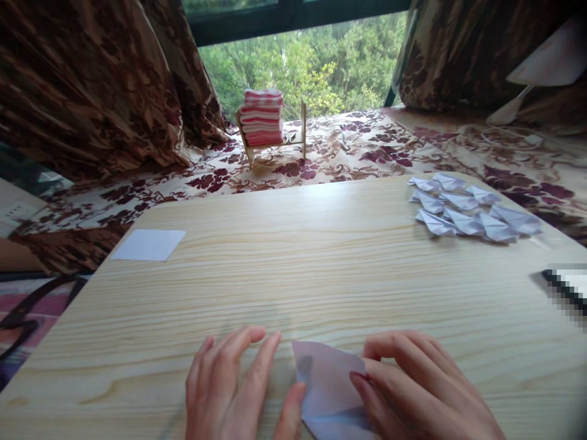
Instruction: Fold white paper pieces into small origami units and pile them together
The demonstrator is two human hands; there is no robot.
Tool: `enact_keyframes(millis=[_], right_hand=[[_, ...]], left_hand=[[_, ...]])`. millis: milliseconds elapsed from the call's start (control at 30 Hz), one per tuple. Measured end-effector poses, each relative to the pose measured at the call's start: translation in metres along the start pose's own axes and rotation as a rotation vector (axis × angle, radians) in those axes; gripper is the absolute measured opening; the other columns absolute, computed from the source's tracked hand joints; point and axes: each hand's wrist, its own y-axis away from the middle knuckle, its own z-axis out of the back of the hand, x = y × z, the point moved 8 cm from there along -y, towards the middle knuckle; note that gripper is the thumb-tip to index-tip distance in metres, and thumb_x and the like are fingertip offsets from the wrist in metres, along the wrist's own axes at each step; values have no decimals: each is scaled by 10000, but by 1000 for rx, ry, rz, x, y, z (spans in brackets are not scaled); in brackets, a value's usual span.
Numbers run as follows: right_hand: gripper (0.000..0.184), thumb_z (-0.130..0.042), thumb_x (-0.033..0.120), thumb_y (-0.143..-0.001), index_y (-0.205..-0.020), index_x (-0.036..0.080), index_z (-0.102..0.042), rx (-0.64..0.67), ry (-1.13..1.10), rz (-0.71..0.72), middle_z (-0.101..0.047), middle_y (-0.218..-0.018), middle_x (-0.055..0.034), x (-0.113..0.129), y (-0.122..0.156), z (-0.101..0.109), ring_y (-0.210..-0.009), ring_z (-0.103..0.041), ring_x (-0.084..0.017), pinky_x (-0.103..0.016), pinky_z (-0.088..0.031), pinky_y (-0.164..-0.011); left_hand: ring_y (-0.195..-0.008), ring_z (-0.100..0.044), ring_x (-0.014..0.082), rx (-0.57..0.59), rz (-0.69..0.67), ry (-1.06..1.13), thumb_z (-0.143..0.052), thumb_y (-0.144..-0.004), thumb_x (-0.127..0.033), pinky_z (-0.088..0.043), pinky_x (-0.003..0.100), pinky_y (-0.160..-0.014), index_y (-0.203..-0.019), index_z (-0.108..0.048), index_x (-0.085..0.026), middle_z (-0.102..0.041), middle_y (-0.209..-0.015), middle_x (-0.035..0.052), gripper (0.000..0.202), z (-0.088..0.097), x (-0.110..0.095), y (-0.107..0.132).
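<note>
A sheet of white paper (328, 385) is at the near edge of the wooden table, between my two hands, its lower part cut off by the frame. My right hand (422, 385) pinches the sheet's right edge between thumb and fingers. To the left of the sheet is my left hand (233, 385), its fingers apart and bent. Its thumb reaches the sheet's left edge; whether it presses on the paper I cannot tell. Several folded paper pieces (468, 208) lie in rows at the table's far right corner.
A flat white paper stack or sheet (149, 245) lies at the table's (293, 263) far left. A dark-edged, pixelated object (568, 284) sits at the right edge. Beyond the table are a small wooden rack (302, 131) with folded pink-striped cloths (262, 117) and a white lamp (548, 58).
</note>
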Motion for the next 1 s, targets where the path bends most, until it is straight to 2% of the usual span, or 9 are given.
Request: enact_keyframes(millis=[67, 167, 300, 467, 567, 767, 1000], right_hand=[[248, -451, 146, -878, -696, 215, -604, 49, -17, 5, -628, -699, -30, 0, 2, -2, -636, -575, -148, -266, -444, -603], [167, -496, 118, -853, -766, 202, -613, 127, -41, 64, -633, -738, -42, 0, 3, -3, -675, -592, -151, -249, -473, -597], [114, -546, 111, -824, -781, 198, -607, 113, -28, 75, -630, -745, -35, -5, 5, -1, -674, -589, -152, -263, -464, -609], [69, -603, 175, -778, -719, 204, -582, 96, -12, 33, -630, -766, -17, -6, 7, -6, -700, -577, -156, -277, -427, -650], [102, -558, 165, -818, -734, 210, -595, 84, -26, -11, -623, -763, -13, -6, 7, -10, -712, -557, -159, -285, -395, -674], [230, -475, 195, -883, -678, 199, -579, -41, -57, -55, -593, -709, -20, -8, 14, -12, -694, -511, -166, -302, -351, -682], [277, -461, 146, -870, -600, 196, -495, -57, -1, -20, -589, -676, -20, -7, 16, -12, -676, -492, -168, -303, -343, -667]], left_hand=[[-1030, -553, 271, 39, 19, 63, -600, -783, -217, -408, 477, -922, -1121, -578, -194, -581, -1104, 109, 339, -2, 3, -5], [-1011, -550, 252, 80, 64, 174, -639, -754, -213, -393, 464, -917, -988, -603, -244, -605, -1042, 62, 239, -9, 2, -10], [-982, -564, 237, 85, 96, 272, -673, -723, -191, -322, 470, -960, -815, -615, -274, -638, -961, 10, 137, -15, -4, -11], [-997, -559, 222, 79, 69, 331, -660, -720, -129, -325, 435, -965, -764, -609, -271, -650, -916, -8, 157, -18, -12, -14], [-995, -556, 228, 73, 61, 337, -667, -716, -140, -306, 442, -978, -748, -619, -270, -655, -895, -8, 142, -20, -19, -18], [-937, -563, 236, -28, 170, 346, -626, -768, -189, -262, 503, -995, -673, -611, -243, -657, -780, -5, 111, -21, -25, -25], [-969, -552, 237, 77, 145, 349, -688, -707, -203, -285, 467, -985, -733, -627, -267, -637, -858, -10, 91, -26, -15, -23]])
